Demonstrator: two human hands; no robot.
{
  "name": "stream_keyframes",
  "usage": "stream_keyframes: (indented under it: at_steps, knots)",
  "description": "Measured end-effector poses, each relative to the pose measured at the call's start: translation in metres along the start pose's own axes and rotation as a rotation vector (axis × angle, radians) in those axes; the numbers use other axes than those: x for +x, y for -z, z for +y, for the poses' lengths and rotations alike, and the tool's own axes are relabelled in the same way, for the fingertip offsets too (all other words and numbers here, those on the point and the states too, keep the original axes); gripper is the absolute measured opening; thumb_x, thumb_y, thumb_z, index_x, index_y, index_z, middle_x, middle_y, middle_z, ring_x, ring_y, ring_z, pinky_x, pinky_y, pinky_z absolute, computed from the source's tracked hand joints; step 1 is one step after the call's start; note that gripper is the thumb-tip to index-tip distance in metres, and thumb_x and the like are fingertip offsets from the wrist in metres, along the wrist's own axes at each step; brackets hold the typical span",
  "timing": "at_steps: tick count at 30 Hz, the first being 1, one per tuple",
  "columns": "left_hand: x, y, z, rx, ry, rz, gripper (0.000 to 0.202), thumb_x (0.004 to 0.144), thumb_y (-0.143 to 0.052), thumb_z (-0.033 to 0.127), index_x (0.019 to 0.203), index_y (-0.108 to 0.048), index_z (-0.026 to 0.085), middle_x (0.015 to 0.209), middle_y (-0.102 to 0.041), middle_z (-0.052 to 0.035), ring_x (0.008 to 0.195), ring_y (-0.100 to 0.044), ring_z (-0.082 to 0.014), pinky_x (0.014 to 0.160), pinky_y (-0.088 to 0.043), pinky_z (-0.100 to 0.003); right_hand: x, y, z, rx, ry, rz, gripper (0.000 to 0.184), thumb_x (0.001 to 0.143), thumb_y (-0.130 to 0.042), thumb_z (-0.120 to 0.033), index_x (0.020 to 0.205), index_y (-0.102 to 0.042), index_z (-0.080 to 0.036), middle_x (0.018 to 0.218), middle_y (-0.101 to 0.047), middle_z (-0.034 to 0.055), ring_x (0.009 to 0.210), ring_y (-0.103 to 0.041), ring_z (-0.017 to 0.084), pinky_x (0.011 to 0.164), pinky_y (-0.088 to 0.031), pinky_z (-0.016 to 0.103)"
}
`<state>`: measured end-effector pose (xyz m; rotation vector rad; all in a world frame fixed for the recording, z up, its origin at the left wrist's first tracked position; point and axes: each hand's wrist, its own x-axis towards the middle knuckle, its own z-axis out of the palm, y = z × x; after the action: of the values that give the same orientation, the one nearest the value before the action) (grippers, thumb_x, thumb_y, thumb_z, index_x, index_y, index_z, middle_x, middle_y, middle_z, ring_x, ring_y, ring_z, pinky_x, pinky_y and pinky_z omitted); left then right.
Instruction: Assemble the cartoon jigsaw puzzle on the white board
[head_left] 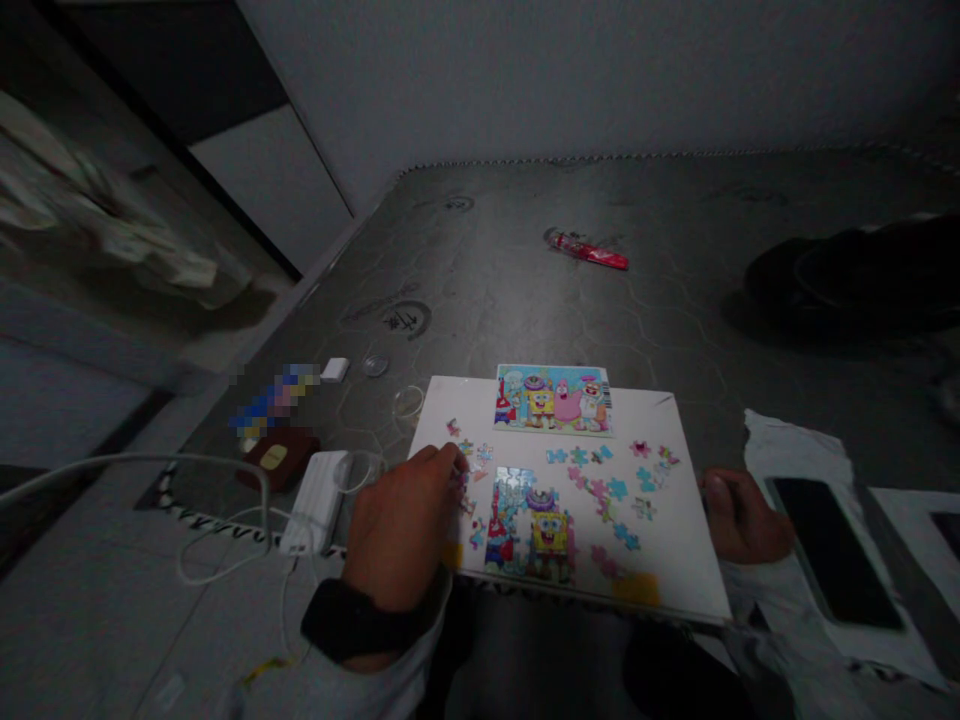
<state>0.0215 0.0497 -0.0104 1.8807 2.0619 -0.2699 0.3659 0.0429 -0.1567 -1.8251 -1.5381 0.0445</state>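
Where the puzzle lies: a partly built SpongeBob jigsaw puzzle (529, 530) sits on the near half of a white board (679, 565), which rests on a grey quilted mattress (510, 280).

Nearby on the board: a picture card (553, 400) of the finished scene lies along the far edge, with loose puzzle pieces (596, 487) scattered below it.

Left hand: the left hand (401, 525), with a black wristband (352, 622), curls its fingers (448, 460) down at the puzzle's left side; whether they grip a piece cannot be told.

Right hand: the right hand (742, 517) lies loosely curled at the board's right edge, with nothing visible in it.

Around the board: a white power bank (315, 500) with cables, a brown case (276, 458), and a black smartphone (832, 550) on white paper (799, 450).
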Motion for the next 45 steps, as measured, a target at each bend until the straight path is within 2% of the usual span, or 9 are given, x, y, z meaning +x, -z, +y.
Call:
stream_keyframes:
  at_steps: [7, 16, 24, 29, 32, 37, 45]
  knots:
    - [-0.001, -0.002, -0.003, 0.005, -0.017, 0.01, 0.021, 0.097, -0.045, 0.022, 0.109, -0.061, 0.03, 0.108, -0.068, 0.0003, 0.094, -0.067, -0.0224, 0.062, -0.03, -0.032, 0.0, 0.002, -0.004, -0.028, -0.005, 0.01, 0.042, 0.099, -0.041, -0.05, 0.091, -0.065, -0.017, 0.066, -0.062, 0.0052, 0.049, -0.048, 0.013, 0.052, -0.034, 0.027]
    - [-0.002, -0.001, -0.001, 0.01, -0.019, 0.01, 0.021, 0.097, -0.046, 0.024, 0.108, -0.062, 0.03, 0.108, -0.069, 0.0002, 0.09, -0.066, -0.0222, 0.061, -0.028, -0.031, 0.001, 0.003, -0.008, -0.01, 0.009, 0.021, 0.037, 0.099, -0.041, -0.046, 0.09, -0.063, -0.017, 0.072, -0.065, 0.0043, 0.051, -0.049, 0.012, 0.054, -0.035, 0.027]
    - [0.0, -0.001, -0.001, 0.016, -0.015, 0.016, 0.02, 0.098, -0.044, 0.024, 0.107, -0.063, 0.029, 0.104, -0.069, -0.0004, 0.09, -0.066, -0.0224, 0.06, -0.026, -0.03, 0.001, 0.007, -0.01, -0.007, -0.023, -0.021, 0.043, 0.099, -0.04, -0.052, 0.09, -0.063, -0.018, 0.068, -0.061, 0.0052, 0.049, -0.048, 0.014, 0.053, -0.036, 0.03]
    - [0.0, -0.001, -0.001, 0.028, -0.028, 0.017, 0.022, 0.099, -0.042, 0.024, 0.105, -0.063, 0.028, 0.102, -0.068, -0.0014, 0.09, -0.066, -0.023, 0.06, -0.027, -0.031, 0.0, 0.006, -0.006, -0.011, -0.028, -0.027, 0.045, 0.098, -0.04, -0.054, 0.092, -0.064, -0.017, 0.072, -0.064, 0.0069, 0.051, -0.049, 0.015, 0.053, -0.036, 0.031]
    - [0.0, -0.001, -0.001, 0.044, -0.023, 0.005, 0.023, 0.1, -0.041, 0.025, 0.106, -0.063, 0.027, 0.105, -0.067, -0.0023, 0.092, -0.066, -0.0237, 0.059, -0.028, -0.031, 0.0, 0.004, -0.005, -0.001, -0.029, -0.014, 0.045, 0.098, -0.04, -0.056, 0.091, -0.064, -0.018, 0.077, -0.066, 0.0083, 0.054, -0.052, 0.016, 0.054, -0.037, 0.031]
    - [-0.001, -0.001, 0.0, 0.057, -0.017, 0.001, 0.025, 0.1, -0.04, 0.026, 0.105, -0.064, 0.028, 0.108, -0.068, -0.0025, 0.092, -0.067, -0.0236, 0.06, -0.031, -0.031, 0.002, 0.005, -0.006, 0.003, -0.029, -0.015, 0.045, 0.098, -0.039, -0.057, 0.089, -0.063, -0.019, 0.071, -0.063, 0.0064, 0.052, -0.05, 0.016, 0.053, -0.036, 0.031]
    - [-0.004, 0.0, 0.001, 0.054, -0.013, 0.016, 0.027, 0.103, -0.036, 0.031, 0.108, -0.062, 0.028, 0.112, -0.068, -0.0014, 0.092, -0.068, -0.0224, 0.061, -0.032, -0.031, 0.0, 0.006, -0.006, -0.03, -0.045, -0.026, 0.046, 0.098, -0.039, -0.056, 0.093, -0.064, -0.019, 0.073, -0.064, 0.0069, 0.052, -0.051, 0.016, 0.054, -0.037, 0.031]
